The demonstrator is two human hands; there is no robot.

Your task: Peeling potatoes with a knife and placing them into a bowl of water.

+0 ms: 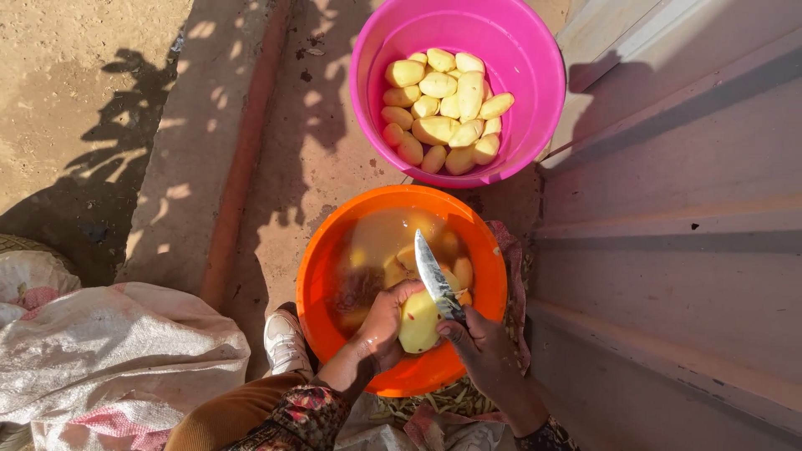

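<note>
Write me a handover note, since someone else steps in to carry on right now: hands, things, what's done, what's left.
Left hand grips a mostly peeled potato over the orange basin.
Right hand holds the knife, blade pointing up and away, against that potato.
Done: a heap of peeled potatoes fills the pink bucket.
Left: finishing the potato in hand; more potatoes sit in the basin's cloudy water, how many cannot be told.
A white sack lies to the left.

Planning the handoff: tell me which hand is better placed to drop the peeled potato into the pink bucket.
Left, probably. The left hand already cups the potato over the orange basin, while the right hand grips the knife. The pink bucket lies straight ahead.
</note>
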